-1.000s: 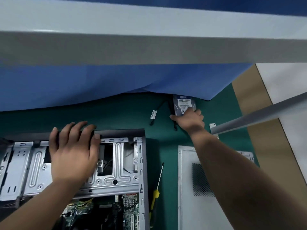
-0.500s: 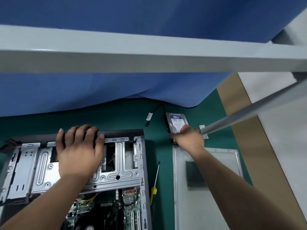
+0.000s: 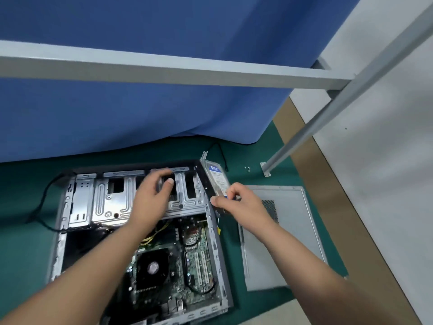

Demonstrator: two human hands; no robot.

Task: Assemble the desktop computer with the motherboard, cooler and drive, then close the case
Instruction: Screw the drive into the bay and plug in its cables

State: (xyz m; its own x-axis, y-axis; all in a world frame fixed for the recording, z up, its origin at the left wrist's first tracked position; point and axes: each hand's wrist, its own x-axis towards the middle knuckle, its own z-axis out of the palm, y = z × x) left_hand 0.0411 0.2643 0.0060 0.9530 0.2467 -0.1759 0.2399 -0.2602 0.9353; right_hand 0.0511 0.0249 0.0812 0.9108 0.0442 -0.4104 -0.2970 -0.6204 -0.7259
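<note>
The open computer case (image 3: pixel 216 233) lies flat on the green mat. Inside it sit the green motherboard (image 3: pixel 199 261) and a black cooler fan (image 3: pixel 152 268). My left hand (image 3: pixel 153 195) rests on the silver drive cage (image 3: pixel 112 202) at the case's far end, its fingers curled over an opening. My right hand (image 3: pixel 236 200) grips the near end of the hard drive (image 3: pixel 216 175), which has a blue and white label. The drive is lifted and tilted above the case's right wall.
The grey side panel (image 3: pixel 283 242) lies flat to the right of the case. A yellow-handled screwdriver (image 3: pixel 219 227) lies between them, mostly hidden. A black cable (image 3: pixel 221 152), small screws (image 3: pixel 247 168) and a bench leg foot (image 3: pixel 266 171) are beyond. A grey crossbar (image 3: pixel 164 70) spans overhead.
My right hand has lifted the hard drive off the mat and carried it left to the case's right wall. My left hand has shifted on the drive cage. The view has pulled back.
</note>
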